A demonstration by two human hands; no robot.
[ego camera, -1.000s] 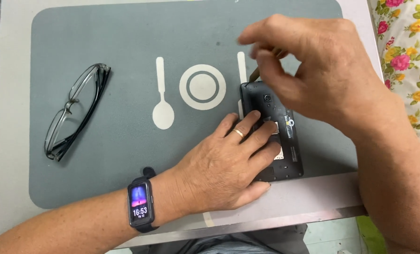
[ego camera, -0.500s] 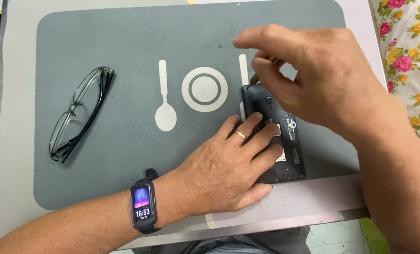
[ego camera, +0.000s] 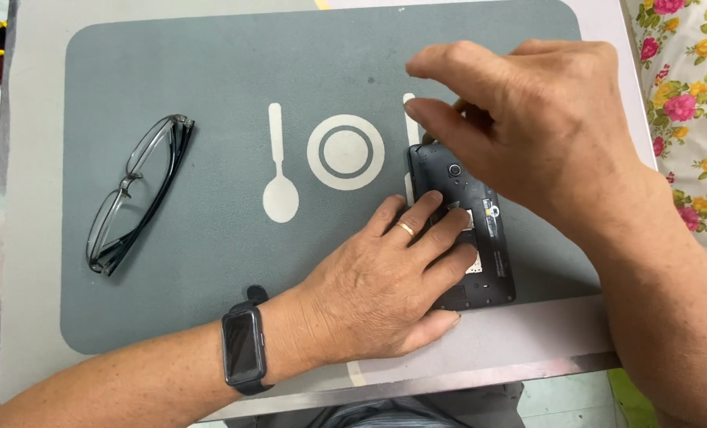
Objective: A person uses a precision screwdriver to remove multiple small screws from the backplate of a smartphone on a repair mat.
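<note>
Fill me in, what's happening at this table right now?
A person works on a black phone lying with its back cover off on a grey placemat. The left hand presses flat on the phone's lower half, pinning it down. The right hand hovers at the phone's top end, fingers pinched together; whether they hold a tool cannot be seen. A pair of folded glasses lies apart on the mat's left side. A dark smartwatch sits on the left wrist.

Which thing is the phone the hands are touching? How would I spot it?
Find the big grey placemat with a white spoon and plate printed on it. Right of that plate lies the phone, a black slab with its back cover off, pinned under the left hand. Unlike the thin wire-framed glasses far left, it's flat and solid.
</note>
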